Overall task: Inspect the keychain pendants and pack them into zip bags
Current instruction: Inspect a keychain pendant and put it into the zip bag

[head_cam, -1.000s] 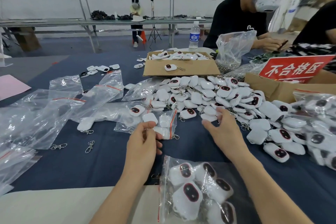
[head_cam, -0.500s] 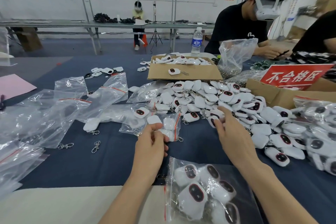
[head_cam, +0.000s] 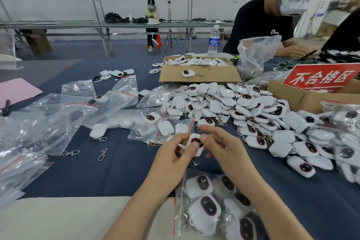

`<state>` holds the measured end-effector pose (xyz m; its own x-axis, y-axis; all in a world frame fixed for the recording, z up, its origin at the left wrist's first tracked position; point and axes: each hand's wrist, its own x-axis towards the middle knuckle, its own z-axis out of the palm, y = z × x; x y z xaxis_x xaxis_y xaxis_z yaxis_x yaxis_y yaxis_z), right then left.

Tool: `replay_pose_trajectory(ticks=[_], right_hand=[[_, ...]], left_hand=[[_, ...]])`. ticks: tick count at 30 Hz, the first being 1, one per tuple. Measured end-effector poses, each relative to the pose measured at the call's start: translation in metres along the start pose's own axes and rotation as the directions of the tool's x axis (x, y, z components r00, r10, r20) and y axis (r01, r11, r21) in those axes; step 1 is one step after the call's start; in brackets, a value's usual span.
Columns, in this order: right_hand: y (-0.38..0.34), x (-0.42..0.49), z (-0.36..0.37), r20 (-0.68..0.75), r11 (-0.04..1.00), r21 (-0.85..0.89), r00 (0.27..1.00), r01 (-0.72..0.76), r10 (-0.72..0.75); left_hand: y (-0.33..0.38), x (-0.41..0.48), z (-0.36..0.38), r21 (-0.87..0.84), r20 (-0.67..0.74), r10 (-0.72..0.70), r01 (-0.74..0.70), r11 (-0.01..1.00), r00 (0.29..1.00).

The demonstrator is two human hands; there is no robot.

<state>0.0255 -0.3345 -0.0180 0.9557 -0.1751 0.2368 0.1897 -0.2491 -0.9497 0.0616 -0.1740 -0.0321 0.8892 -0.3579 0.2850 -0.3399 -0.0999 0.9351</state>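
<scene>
A white keychain pendant (head_cam: 196, 143) with a dark red-rimmed oval face sits between my two hands above the blue cloth. My left hand (head_cam: 173, 160) pinches its left side, and my right hand (head_cam: 224, 148) holds its right side with thumb and fingers. Just behind lies a part-filled zip bag (head_cam: 165, 132) with a red seal strip. A big heap of loose pendants (head_cam: 253, 111) spreads to the right. A filled zip bag (head_cam: 210, 206) lies under my right forearm at the table's near edge.
Empty zip bags (head_cam: 48, 121) cover the left of the table, with loose metal clasps (head_cam: 102, 154) beside them. A cardboard box of pendants (head_cam: 198, 72) and a box with a red sign (head_cam: 319, 80) stand behind. Two people work at the far right.
My right hand came back from the heap with a pendant and met my left hand, which let go of the part-filled bag. Both hands now hold the pendant.
</scene>
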Motion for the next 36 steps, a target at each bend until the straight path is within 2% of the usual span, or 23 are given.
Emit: replay_pose_trajectory(ticks=[3, 7, 15, 24, 30, 36], right_hand=[[0.005, -0.002, 0.001, 0.046, 0.993, 0.085, 0.996, -0.078, 0.074], [0.011, -0.003, -0.002, 0.092, 0.988, 0.125, 0.993, -0.090, 0.078], [0.009, -0.006, -0.005, 0.146, 0.985, 0.149, 0.987, -0.086, 0.064], [0.012, -0.004, -0.003, 0.084, 0.993, 0.097, 0.995, -0.070, 0.062], [0.015, -0.003, -0.001, 0.052, 0.994, 0.086, 0.997, -0.064, 0.060], [0.016, -0.004, -0.002, 0.102, 0.983, 0.170, 0.993, -0.068, 0.051]], left_hand=[[-0.002, 0.001, 0.000, -0.068, -0.002, -0.049, 0.048, 0.997, 0.999], [-0.004, 0.002, -0.002, -0.153, 0.044, -0.092, 0.097, 0.983, 0.995], [-0.003, 0.003, -0.006, -0.125, 0.074, -0.088, 0.097, 0.987, 0.993], [0.000, 0.002, -0.004, -0.178, 0.078, -0.123, 0.135, 0.975, 0.989], [-0.001, 0.002, -0.004, -0.138, 0.086, -0.105, 0.116, 0.984, 0.991], [-0.001, 0.001, -0.003, -0.085, 0.086, -0.102, 0.110, 0.990, 0.991]])
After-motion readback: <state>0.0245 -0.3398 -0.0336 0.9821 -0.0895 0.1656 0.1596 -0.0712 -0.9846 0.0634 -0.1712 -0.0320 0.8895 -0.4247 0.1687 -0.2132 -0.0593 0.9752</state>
